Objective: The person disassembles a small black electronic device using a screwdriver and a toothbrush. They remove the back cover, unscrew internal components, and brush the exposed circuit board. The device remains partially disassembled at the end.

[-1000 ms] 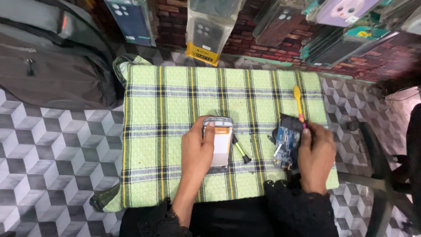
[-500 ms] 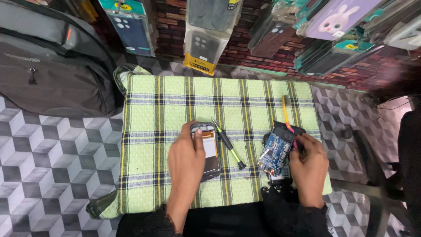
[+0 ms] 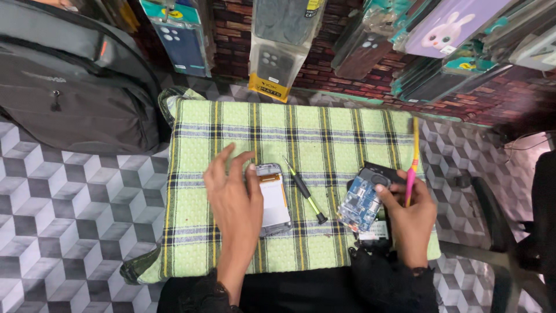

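Observation:
An opened phone body [image 3: 273,200] lies face up on a green checked cloth [image 3: 301,139]. My left hand [image 3: 234,200] hovers just left of it, fingers spread, its edge touching the phone's side. My right hand [image 3: 408,217] grips a pink and yellow tool [image 3: 413,159] and rests its fingers on a blue circuit board [image 3: 359,203], which lies over a black back cover [image 3: 382,174]. A black screwdriver with a green shaft [image 3: 305,191] lies between phone and board.
A grey backpack [image 3: 69,81] sits at the upper left on a cube-patterned surface [image 3: 75,220]. Packaged phone cases [image 3: 278,40] hang along a brick wall at the back. Dark chair parts [image 3: 498,255] stand at the right.
My left hand has lifted off the phone and spread its fingers. The right hand keeps hold of the tool on the circuit board. The view has shifted slightly.

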